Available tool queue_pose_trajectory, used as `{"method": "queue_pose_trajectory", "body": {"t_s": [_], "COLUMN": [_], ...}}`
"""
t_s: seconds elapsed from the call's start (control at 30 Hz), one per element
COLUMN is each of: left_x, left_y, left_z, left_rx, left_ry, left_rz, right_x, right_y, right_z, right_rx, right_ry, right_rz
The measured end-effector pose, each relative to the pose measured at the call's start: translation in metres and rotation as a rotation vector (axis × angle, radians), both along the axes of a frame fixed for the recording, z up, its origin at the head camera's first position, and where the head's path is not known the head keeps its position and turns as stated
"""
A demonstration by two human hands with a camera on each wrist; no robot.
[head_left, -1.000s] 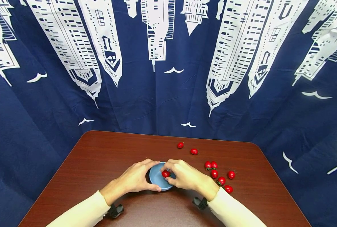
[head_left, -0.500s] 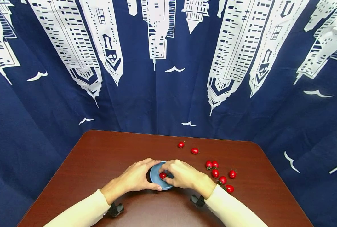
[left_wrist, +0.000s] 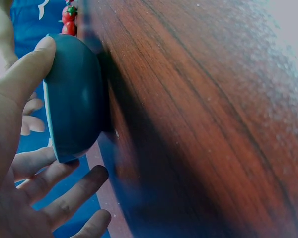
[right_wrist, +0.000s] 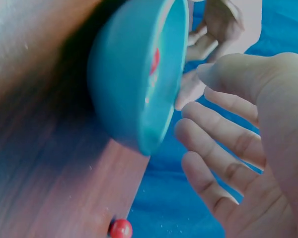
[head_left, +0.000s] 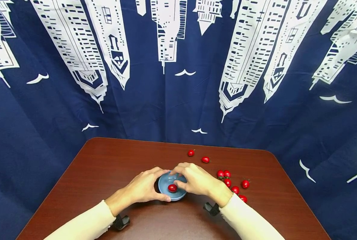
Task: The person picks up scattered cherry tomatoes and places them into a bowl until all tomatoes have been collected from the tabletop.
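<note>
A small blue bowl [head_left: 164, 182] sits on the table, with a red cherry tomato [head_left: 172, 188] lying inside it. My left hand [head_left: 144, 187] holds the bowl from the left, thumb at the near rim and fingers at the far side. In the left wrist view, the thumb presses the rim of the bowl [left_wrist: 77, 94] while the lower fingers spread past it. Over the bowl's right side hovers my right hand [head_left: 198, 180], its fingers parted from the tomato. The right wrist view shows that hand's fingers [right_wrist: 208, 136] relaxed, holding nothing, beside the bowl's opening.
Several cherry tomatoes [head_left: 227, 173] lie loose to the right of the bowl, some partly behind the right wrist. Two more, one cherry tomato [head_left: 191, 153] and another cherry tomato [head_left: 206, 160], are near the table's back edge. Beyond the brown table [head_left: 121, 156] hangs a blue patterned cloth [head_left: 145, 110].
The right hand has let go of the cherry tomato, which now rests in the bowl. Its fingers have opened and lifted slightly away. The left hand stays on the bowl.
</note>
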State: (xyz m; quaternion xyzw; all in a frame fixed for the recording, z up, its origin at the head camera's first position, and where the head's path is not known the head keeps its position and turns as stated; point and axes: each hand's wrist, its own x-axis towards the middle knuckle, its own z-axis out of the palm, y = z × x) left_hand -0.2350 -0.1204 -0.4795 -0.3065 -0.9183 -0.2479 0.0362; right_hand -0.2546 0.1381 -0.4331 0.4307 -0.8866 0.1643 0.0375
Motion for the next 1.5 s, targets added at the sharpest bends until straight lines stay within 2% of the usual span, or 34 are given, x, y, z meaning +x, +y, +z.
{"method": "queue_pose_trajectory", "body": {"t_s": [0.3,0.6,0.9,1.3,1.5], "left_x": [0.000,0.001,0.000,0.002,0.002], "left_y": [0.000,0.001,0.001,0.003,0.003], "left_z": [0.001,0.001,0.002,0.002,0.003], "left_rx": [0.000,0.001,-0.029,-0.027,-0.027], "left_ry": [0.009,0.033,0.047,0.042,0.047], "left_rz": [0.001,0.002,0.002,0.002,0.003], "right_x": [-0.013,-0.036,-0.058,-0.084,-0.098], "right_y": [0.013,0.030,0.050,0.063,0.063], "right_z": [0.010,0.008,0.002,-0.011,-0.020], "right_rx": [-0.069,-0.111,-0.064,-0.045,-0.035], "right_ry": [0.048,0.082,0.084,0.065,0.047], "right_rz": [-0.057,-0.106,-0.219,-0.252,-0.295]}}
